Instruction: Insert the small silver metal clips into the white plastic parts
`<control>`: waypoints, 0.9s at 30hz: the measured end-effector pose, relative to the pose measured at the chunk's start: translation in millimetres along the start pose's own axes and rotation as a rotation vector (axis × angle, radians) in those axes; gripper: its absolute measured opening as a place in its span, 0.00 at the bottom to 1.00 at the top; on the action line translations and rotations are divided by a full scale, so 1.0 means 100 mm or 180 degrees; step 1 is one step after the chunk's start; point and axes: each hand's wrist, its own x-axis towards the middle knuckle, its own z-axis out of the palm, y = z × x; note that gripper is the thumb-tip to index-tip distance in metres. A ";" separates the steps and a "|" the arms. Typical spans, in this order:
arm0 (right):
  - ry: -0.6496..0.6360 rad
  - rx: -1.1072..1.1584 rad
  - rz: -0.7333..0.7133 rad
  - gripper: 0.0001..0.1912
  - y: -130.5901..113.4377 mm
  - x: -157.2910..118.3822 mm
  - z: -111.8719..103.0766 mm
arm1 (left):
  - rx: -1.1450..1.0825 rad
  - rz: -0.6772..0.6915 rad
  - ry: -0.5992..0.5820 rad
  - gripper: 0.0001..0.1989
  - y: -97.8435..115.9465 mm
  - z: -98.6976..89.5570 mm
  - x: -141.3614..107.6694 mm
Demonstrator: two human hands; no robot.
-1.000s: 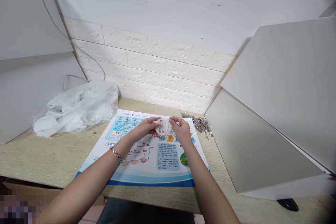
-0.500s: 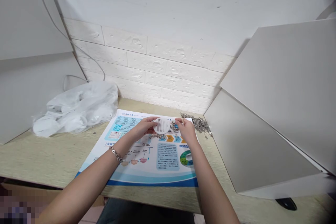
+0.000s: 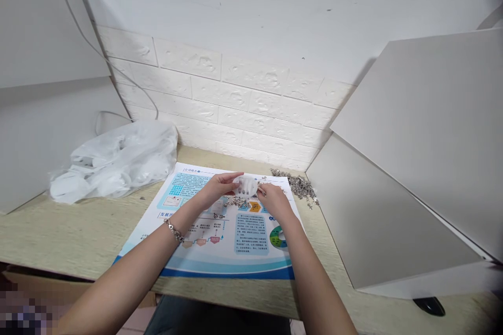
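Note:
My left hand (image 3: pixel 219 190) grips a small round white plastic piece (image 3: pixel 244 187) by its left side, thumb in front. The piece is translucent, with upright ridges or slots and small dark bits low on its face. At its right edge, the fingers of my right hand (image 3: pixel 274 201) are pinched together; what they hold, if anything, is too small to make out. Under the hands, a small cluster of silvery metal charms (image 3: pixel 237 202) lies on a printed sheet (image 3: pixel 188 259). A couple of loose charms (image 3: pixel 218 216) sit nearer me.
A larger heap of silvery charms (image 3: pixel 301 187) lies at the sheet's back right. On the left, a clear plastic bag (image 3: pixel 118 162) holds white round pieces. White panels (image 3: pixel 393 209) stand on both sides, a brick-patterned wall (image 3: pixel 236 94) behind. A black object (image 3: pixel 429 306) lies front right.
My right hand has come left and slightly down to the round piece's right edge. The piece has turned and shifted a little to the right in my left hand.

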 end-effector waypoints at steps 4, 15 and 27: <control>-0.0047 -0.0064 -0.0038 0.10 0.01 0.01 0.01 | 0.0055 0.0055 0.0126 0.22 0.01 0.01 0.00; -0.0209 -0.0200 0.0044 0.11 -0.02 0.00 0.01 | 0.0133 0.0110 0.0232 0.21 0.01 0.01 0.00; -0.0149 -0.0014 -0.0026 0.10 -0.02 -0.02 0.00 | -0.0217 0.0188 0.0182 0.21 0.00 0.01 0.01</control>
